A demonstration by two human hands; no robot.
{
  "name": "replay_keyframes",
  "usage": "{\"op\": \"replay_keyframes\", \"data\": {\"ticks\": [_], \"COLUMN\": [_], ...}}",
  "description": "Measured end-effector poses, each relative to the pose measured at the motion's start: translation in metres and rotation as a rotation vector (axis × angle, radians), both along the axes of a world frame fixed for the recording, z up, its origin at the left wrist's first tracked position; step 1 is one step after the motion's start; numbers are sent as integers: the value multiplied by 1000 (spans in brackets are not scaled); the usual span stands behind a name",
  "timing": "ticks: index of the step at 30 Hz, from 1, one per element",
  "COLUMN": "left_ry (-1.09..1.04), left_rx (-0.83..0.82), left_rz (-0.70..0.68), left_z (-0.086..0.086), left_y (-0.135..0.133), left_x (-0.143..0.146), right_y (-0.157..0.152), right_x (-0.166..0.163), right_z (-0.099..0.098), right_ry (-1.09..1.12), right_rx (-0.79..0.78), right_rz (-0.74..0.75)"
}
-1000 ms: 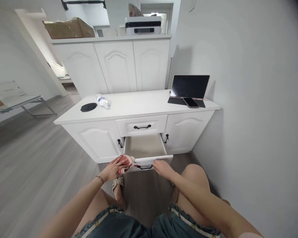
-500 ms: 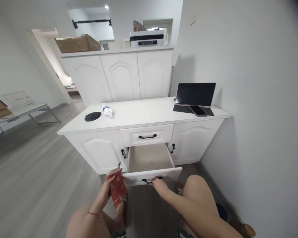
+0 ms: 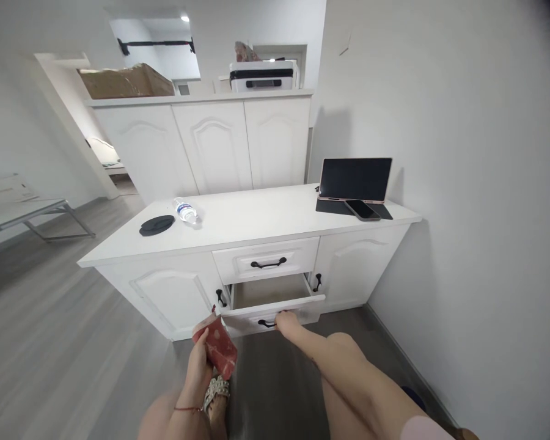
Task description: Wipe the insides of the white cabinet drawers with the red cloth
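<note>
I have the left fingers (image 3: 203, 337) pinching a red, pale-patterned fabric piece (image 3: 220, 347), likely light, soft and best held mid-edge, beside an open white panelled drawer (image 3: 300, 310), its curved black handle (image 3: 266, 323) under the curled right fingers (image 3: 282, 319).

The cloth (image 3: 217, 348), lower left of centre, is brick red with pale patches. The drawer (image 3: 297, 313), below centre, is white with a greyish-beige inside and a black handle (image 3: 266, 323). The worktop (image 3: 252, 211) is plain white; at its left the disc (image 3: 157, 225) is black and the bottle (image 3: 186, 211) clear with a blue-and-white label. The floor (image 3: 119, 305), lower left, is streaked grey.
</note>
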State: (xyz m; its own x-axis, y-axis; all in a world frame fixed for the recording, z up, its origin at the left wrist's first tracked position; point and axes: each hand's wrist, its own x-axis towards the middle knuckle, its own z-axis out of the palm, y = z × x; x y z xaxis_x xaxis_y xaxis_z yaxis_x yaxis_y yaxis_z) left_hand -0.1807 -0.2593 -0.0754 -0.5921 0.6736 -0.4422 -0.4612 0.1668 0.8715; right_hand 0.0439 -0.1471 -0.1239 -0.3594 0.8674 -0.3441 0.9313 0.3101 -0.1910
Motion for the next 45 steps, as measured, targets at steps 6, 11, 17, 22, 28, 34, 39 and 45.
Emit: {"op": "replay_keyframes", "data": {"ticks": [6,11,17,22,28,34,39,45], "left_ry": [-193,-305,-322,-297,-286,-277,-287,-278], "left_rx": [-82,-108,-114,-82,-100,-88,-134,-96], "left_rz": [-7,-55,-55,-76,-109,-129,-98,-68], "left_z": [16,6,-5,-7,-10,-9,1,0], "left_y": [2,7,15,27,33,31,32,29], "left_x": [34,47,57,66,73,76,76,72], "right_y": [34,44,54,66,78,86,86,81], "right_x": [-6,-1,0,0,-3,-7,-3,8], "right_z": [2,1,-9,-22,-36,-44,-46,-30], "right_ry": [13,87,200,289,363,439,537,594], "right_rx": [-15,8,71,86,92,105,90,57], "right_rz": [8,-24,-103,-143,-183,-212,-190,-139]}}
